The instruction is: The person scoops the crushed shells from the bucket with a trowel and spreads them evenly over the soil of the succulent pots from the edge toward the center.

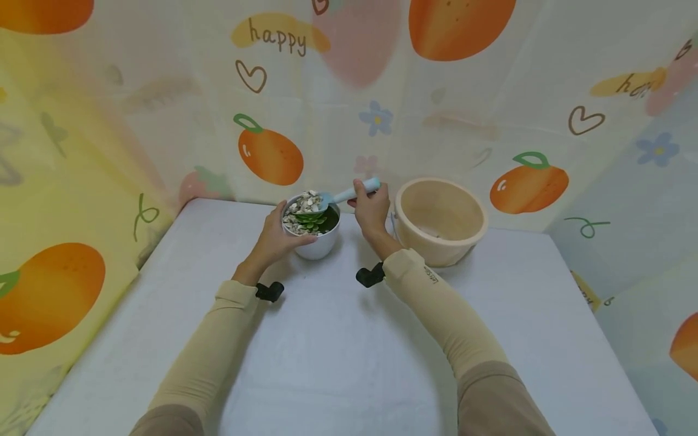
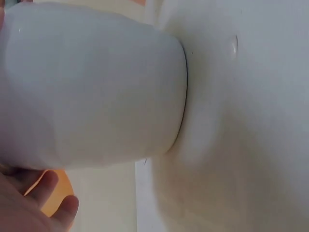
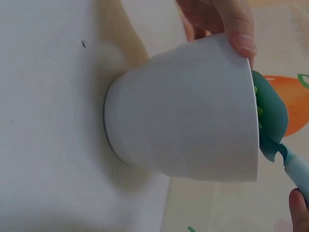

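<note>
Sleeves (image 1: pixel 473 339) over white table (image 1: pixel 338 363), fruit-printed backdrop (image 1: pixel 327 109), left hand (image 1: pixel 277 238) holding pot (image 1: pixel 319 246)

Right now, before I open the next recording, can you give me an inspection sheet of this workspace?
Surface: white-covered table; a small dark speck shows in the right wrist view.
Job's things: white plant pot, upright, holding a green succulent and pale stones; light-blue scoop, blade at the pot's mouth; larger beige pot to the right.
Clutter: nothing seen.
Hands: left hand grips the white pot; right hand holds the scoop's handle.
Cables: nothing seen.
Surroundings: backdrop printed with oranges, hearts and "happy".
</note>
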Demonstrator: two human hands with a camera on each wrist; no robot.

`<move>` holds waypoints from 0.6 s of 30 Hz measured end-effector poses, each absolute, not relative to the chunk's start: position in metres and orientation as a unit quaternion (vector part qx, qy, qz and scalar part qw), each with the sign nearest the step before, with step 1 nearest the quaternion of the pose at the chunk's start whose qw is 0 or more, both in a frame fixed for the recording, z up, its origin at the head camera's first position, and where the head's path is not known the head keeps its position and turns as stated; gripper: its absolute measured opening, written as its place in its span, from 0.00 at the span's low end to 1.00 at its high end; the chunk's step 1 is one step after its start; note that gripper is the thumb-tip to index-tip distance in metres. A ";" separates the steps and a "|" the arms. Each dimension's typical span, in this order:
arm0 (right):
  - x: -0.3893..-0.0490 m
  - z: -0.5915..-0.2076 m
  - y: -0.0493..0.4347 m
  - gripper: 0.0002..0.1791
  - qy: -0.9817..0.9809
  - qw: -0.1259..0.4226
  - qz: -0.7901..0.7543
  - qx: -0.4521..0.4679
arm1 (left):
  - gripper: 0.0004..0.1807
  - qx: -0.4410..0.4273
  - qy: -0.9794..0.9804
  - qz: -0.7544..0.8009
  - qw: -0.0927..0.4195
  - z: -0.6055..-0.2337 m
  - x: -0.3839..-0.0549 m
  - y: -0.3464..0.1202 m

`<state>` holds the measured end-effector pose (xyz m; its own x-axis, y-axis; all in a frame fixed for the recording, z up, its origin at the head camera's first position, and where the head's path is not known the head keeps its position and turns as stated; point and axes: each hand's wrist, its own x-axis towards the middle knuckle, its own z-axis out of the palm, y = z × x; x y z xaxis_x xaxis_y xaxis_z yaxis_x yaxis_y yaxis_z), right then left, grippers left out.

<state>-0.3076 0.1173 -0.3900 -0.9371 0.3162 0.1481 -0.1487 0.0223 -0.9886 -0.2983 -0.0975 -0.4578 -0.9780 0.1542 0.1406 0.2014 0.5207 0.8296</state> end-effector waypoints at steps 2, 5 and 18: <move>-0.308 -0.390 0.117 0.21 -0.694 0.164 0.699 -0.063 | 0.65 -0.105 -0.873 -0.476 0.010 -0.456 -0.300 -0.100; -0.309 -0.389 0.116 0.21 -0.692 0.163 0.700 -0.068 | 0.65 -0.110 -0.876 -0.470 -0.012 -0.454 -0.304 -0.104; -0.310 -0.393 0.114 0.19 -0.669 0.162 0.721 -0.075 | 0.65 -0.106 -0.877 -0.467 -0.030 -0.456 -0.308 -0.108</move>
<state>-0.3104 0.1137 -0.3933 -0.9363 0.3343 0.1075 -0.1324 -0.0524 -0.9898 -0.3078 -0.1075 -0.4562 -0.9759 0.2133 0.0462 0.1573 0.5412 0.8260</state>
